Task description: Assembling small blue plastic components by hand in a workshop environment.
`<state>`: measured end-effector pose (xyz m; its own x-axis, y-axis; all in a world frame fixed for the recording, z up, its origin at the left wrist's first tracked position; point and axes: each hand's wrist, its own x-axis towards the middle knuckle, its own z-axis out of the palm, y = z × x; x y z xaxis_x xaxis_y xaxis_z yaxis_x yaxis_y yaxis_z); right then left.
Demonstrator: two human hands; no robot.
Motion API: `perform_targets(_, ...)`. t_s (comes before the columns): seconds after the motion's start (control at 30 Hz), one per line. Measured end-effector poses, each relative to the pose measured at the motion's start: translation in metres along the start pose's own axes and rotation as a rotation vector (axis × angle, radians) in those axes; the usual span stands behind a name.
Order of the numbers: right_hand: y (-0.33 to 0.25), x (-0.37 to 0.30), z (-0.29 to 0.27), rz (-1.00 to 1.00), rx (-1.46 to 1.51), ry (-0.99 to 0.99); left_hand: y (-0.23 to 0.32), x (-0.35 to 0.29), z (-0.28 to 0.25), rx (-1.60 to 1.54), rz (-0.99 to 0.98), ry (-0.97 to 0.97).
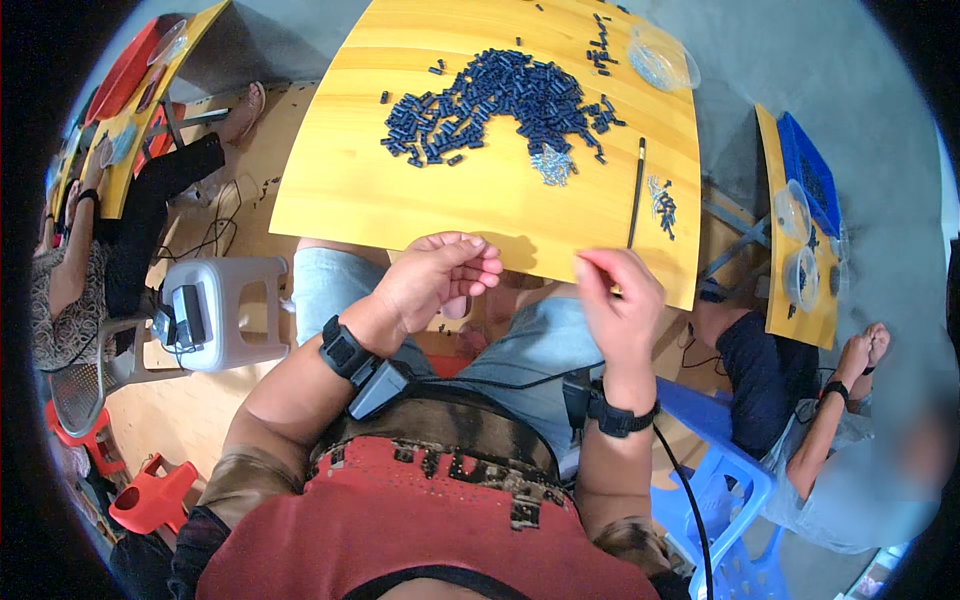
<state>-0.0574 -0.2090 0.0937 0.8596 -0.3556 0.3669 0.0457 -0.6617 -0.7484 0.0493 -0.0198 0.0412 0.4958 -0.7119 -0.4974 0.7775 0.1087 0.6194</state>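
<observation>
Just off the near edge of a yellow tabletop (340,190), I hold both hands over my lap. My left hand (445,275) is turned palm up, its fingers curled and the thumb pressed in. My right hand (622,290) pinches thumb and fingertips together, apart from the left. Whatever either holds is too small or hidden to make out. A pile of small black cylindrical pieces (520,90) covers the table's middle, with silver screws (552,165) at its near side. To the right lie a thin black rod (637,190) and a little group of black pieces with screws (662,207).
A clear plastic bowl (664,58) with silver bits stands at the far right corner. People sit at yellow tables on both sides; the right one carries a blue tray (808,172). A grey stool (225,310) is at left, a blue chair (725,480) at right. A black cable (690,480) hangs by my right arm.
</observation>
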Motion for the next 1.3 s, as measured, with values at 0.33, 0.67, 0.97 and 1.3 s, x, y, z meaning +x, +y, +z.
perform_targets(0.33,0.0,0.084,0.108,-0.132,-0.089,-0.3,0.033,-0.018,-0.046,-0.097,0.119,0.039)
perform_targets(0.67,0.007,0.104,0.133,-0.191,-0.254,-0.346,0.046,-0.012,-0.064,-0.168,0.123,0.03)
perform_targets(0.97,0.011,0.1,0.125,-0.256,-0.329,-0.397,0.048,-0.006,-0.052,-0.118,0.132,0.063)
perform_targets(1.3,0.018,0.087,0.124,-0.185,-0.236,-0.349,0.036,0.019,-0.047,0.131,0.308,0.172)
